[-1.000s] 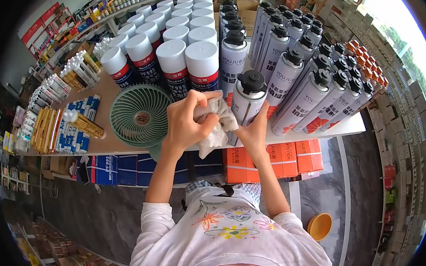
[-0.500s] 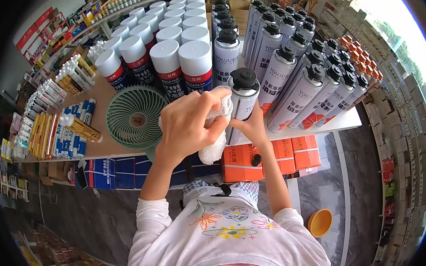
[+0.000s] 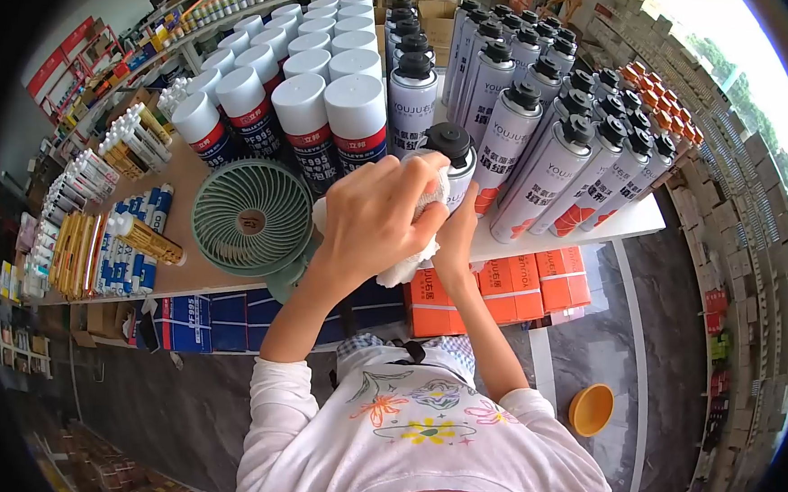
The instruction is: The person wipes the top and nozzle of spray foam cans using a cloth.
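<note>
My left hand is closed on a white cloth and presses it against the side of a can with a black cap. Wrapped round the lower right side of that same can is my right hand. The can stands upright or nearly so at the table's front edge; my hands and the cloth hide its lower part. Rows of similar black-capped cans stand behind and to the right. White-capped cans stand behind my left hand.
A green fan stands on the table left of my left hand. Tubes lie farther left. Orange boxes and blue boxes sit below the tabletop. On the floor at the right is an orange bowl.
My left hand has moved slightly right and up with the cloth, now covering more of the can's side. My right hand has shifted slightly left. The view has shifted a little.
</note>
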The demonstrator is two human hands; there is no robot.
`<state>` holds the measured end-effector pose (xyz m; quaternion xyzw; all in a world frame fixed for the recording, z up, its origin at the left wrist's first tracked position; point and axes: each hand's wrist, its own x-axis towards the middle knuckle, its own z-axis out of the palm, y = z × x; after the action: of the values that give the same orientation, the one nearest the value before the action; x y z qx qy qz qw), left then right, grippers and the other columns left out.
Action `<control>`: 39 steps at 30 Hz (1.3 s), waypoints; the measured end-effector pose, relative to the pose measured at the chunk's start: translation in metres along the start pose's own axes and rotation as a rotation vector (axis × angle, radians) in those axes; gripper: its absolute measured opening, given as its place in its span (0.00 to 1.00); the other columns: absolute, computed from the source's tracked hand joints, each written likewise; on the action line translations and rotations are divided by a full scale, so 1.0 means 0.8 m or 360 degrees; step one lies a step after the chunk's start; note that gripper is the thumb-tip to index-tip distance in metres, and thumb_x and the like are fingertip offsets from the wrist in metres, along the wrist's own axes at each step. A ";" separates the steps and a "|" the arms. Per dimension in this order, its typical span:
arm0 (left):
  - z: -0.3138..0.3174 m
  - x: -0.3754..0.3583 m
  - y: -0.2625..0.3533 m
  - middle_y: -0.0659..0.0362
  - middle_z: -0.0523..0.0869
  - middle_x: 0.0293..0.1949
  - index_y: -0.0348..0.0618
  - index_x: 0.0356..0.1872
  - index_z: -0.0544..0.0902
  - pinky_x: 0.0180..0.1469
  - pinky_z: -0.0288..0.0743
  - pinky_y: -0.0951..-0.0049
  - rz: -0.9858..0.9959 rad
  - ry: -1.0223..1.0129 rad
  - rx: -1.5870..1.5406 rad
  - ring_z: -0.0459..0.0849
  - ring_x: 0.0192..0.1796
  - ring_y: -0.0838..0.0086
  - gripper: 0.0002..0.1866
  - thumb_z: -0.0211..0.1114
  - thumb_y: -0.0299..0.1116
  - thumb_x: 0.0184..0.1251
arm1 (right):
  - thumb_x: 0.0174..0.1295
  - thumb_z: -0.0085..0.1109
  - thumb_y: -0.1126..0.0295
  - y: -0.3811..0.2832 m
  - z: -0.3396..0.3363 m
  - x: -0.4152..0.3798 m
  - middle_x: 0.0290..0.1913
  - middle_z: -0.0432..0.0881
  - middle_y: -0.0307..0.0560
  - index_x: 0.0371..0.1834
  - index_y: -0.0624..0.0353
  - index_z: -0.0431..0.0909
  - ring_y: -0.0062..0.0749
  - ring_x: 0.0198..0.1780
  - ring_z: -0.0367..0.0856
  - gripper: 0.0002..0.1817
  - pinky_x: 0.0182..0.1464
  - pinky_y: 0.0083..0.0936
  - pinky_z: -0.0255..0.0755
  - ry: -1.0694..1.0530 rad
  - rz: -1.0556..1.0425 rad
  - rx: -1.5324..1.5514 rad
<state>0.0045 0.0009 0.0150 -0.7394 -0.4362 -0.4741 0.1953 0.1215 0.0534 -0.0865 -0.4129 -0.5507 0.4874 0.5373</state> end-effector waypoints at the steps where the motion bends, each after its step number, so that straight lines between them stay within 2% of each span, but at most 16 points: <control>1: 0.003 0.000 0.004 0.68 0.79 0.25 0.48 0.43 0.82 0.26 0.74 0.71 0.0040 -0.0009 -0.0049 0.79 0.24 0.74 0.17 0.73 0.29 0.50 | 0.57 0.70 0.73 0.006 -0.002 0.001 0.56 0.80 0.55 0.64 0.63 0.63 0.41 0.56 0.81 0.33 0.59 0.36 0.75 -0.0020 0.0016 0.0124; 2: 0.003 0.002 0.006 0.68 0.79 0.25 0.48 0.43 0.82 0.26 0.74 0.71 0.0031 -0.0008 -0.0057 0.79 0.24 0.74 0.17 0.73 0.29 0.50 | 0.60 0.68 0.71 0.013 -0.004 0.003 0.56 0.79 0.55 0.64 0.63 0.63 0.41 0.56 0.81 0.31 0.58 0.35 0.75 -0.0039 0.0033 0.0248; 4: 0.002 0.011 0.004 0.67 0.79 0.25 0.49 0.43 0.82 0.26 0.74 0.71 0.0032 -0.0042 -0.0115 0.79 0.23 0.73 0.16 0.73 0.30 0.50 | 0.57 0.72 0.67 0.000 -0.003 -0.004 0.56 0.79 0.57 0.64 0.64 0.63 0.41 0.56 0.81 0.35 0.58 0.35 0.75 -0.0015 -0.0156 -0.0037; 6: -0.001 0.011 -0.001 0.67 0.78 0.25 0.48 0.42 0.81 0.26 0.74 0.70 -0.0118 -0.0022 -0.0155 0.81 0.24 0.72 0.16 0.72 0.29 0.50 | 0.54 0.76 0.65 -0.002 -0.003 -0.002 0.56 0.79 0.57 0.64 0.64 0.63 0.40 0.56 0.82 0.38 0.58 0.35 0.75 -0.0014 -0.0096 -0.0153; 7: -0.002 0.006 -0.004 0.67 0.80 0.26 0.48 0.41 0.81 0.26 0.74 0.71 -0.0139 0.0002 -0.0152 0.81 0.24 0.72 0.16 0.71 0.29 0.50 | 0.50 0.80 0.63 -0.013 -0.004 -0.004 0.55 0.80 0.57 0.64 0.64 0.63 0.41 0.56 0.82 0.42 0.58 0.35 0.75 -0.0036 -0.0025 -0.0044; 12: -0.003 -0.006 -0.015 0.67 0.86 0.31 0.45 0.39 0.79 0.26 0.74 0.72 -0.0202 0.0064 -0.0138 0.80 0.24 0.72 0.14 0.71 0.28 0.49 | 0.48 0.82 0.64 -0.006 0.002 -0.008 0.54 0.80 0.57 0.64 0.64 0.63 0.43 0.56 0.82 0.44 0.57 0.36 0.75 0.0056 -0.0192 -0.0232; 15: -0.007 0.000 -0.019 0.65 0.91 0.37 0.44 0.35 0.73 0.26 0.75 0.70 -0.0254 0.0097 0.0052 0.81 0.23 0.71 0.15 0.71 0.28 0.50 | 0.48 0.82 0.66 0.001 0.000 -0.007 0.55 0.79 0.59 0.64 0.65 0.62 0.44 0.57 0.82 0.44 0.58 0.37 0.74 0.0055 -0.0311 -0.0284; 19: -0.009 -0.001 -0.035 0.62 0.91 0.37 0.44 0.34 0.72 0.27 0.76 0.70 -0.0344 0.0145 -0.0018 0.82 0.24 0.70 0.16 0.72 0.28 0.49 | 0.47 0.80 0.72 0.002 0.002 -0.011 0.55 0.80 0.60 0.64 0.65 0.62 0.45 0.57 0.82 0.43 0.59 0.39 0.74 0.0110 -0.0407 -0.0244; 23: -0.009 -0.001 -0.014 0.63 0.91 0.38 0.44 0.34 0.70 0.27 0.76 0.71 -0.0091 0.0103 -0.0204 0.81 0.23 0.69 0.17 0.71 0.28 0.48 | 0.48 0.81 0.68 -0.005 0.000 -0.003 0.55 0.80 0.60 0.64 0.64 0.62 0.46 0.57 0.82 0.43 0.58 0.38 0.75 0.0044 -0.0159 -0.0248; 28: 0.001 -0.017 -0.026 0.62 0.92 0.42 0.44 0.33 0.68 0.27 0.75 0.73 -0.0283 0.0040 -0.0338 0.81 0.23 0.70 0.17 0.70 0.26 0.48 | 0.48 0.82 0.67 -0.004 0.000 -0.002 0.55 0.80 0.60 0.63 0.65 0.63 0.48 0.57 0.82 0.43 0.58 0.39 0.75 0.0058 -0.0120 -0.0188; 31: 0.007 -0.029 -0.030 0.52 0.92 0.45 0.41 0.37 0.68 0.32 0.80 0.75 -0.0318 0.0269 -0.0475 0.88 0.30 0.70 0.18 0.69 0.23 0.49 | 0.48 0.82 0.68 0.010 0.000 0.001 0.54 0.81 0.61 0.64 0.64 0.62 0.49 0.56 0.83 0.44 0.57 0.39 0.75 0.0086 -0.0296 -0.0314; 32: 0.005 -0.033 -0.032 0.48 0.90 0.48 0.40 0.42 0.67 0.40 0.83 0.72 -0.0346 0.0234 -0.0478 0.90 0.38 0.66 0.21 0.68 0.21 0.50 | 0.48 0.82 0.68 0.012 -0.001 0.001 0.54 0.81 0.61 0.64 0.64 0.62 0.49 0.56 0.83 0.44 0.57 0.39 0.75 0.0093 -0.0285 -0.0313; 34: 0.008 -0.035 -0.033 0.45 0.89 0.51 0.39 0.47 0.66 0.49 0.83 0.68 -0.0427 0.0327 -0.0640 0.90 0.45 0.62 0.23 0.68 0.22 0.52 | 0.46 0.81 0.70 0.012 -0.003 0.002 0.54 0.80 0.61 0.64 0.64 0.61 0.49 0.55 0.82 0.44 0.57 0.40 0.75 0.0058 -0.0340 -0.0396; 35: 0.007 -0.034 -0.031 0.45 0.89 0.51 0.39 0.47 0.66 0.49 0.83 0.68 -0.0428 0.0328 -0.0639 0.90 0.45 0.62 0.23 0.68 0.22 0.52 | 0.46 0.80 0.72 0.009 0.000 0.001 0.54 0.80 0.60 0.64 0.64 0.62 0.48 0.55 0.82 0.43 0.57 0.39 0.75 0.0068 -0.0295 -0.0312; 37: 0.002 -0.033 -0.026 0.45 0.87 0.52 0.39 0.50 0.65 0.54 0.81 0.65 -0.0490 0.0120 -0.0671 0.89 0.49 0.60 0.25 0.69 0.23 0.53 | 0.46 0.79 0.73 0.008 0.005 0.000 0.54 0.80 0.60 0.64 0.64 0.62 0.47 0.55 0.83 0.43 0.57 0.39 0.75 0.0091 -0.0315 -0.0282; 39: 0.009 -0.037 -0.023 0.48 0.89 0.48 0.39 0.48 0.67 0.51 0.82 0.64 -0.0487 0.0066 -0.0612 0.89 0.47 0.59 0.25 0.71 0.24 0.52 | 0.47 0.78 0.74 0.010 0.006 -0.002 0.53 0.80 0.60 0.65 0.64 0.61 0.46 0.54 0.83 0.42 0.57 0.39 0.75 0.0107 -0.0330 -0.0254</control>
<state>-0.0119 0.0027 -0.0163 -0.6785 -0.4407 -0.5876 -0.0140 0.1161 0.0528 -0.0940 -0.4113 -0.6093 0.3696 0.5683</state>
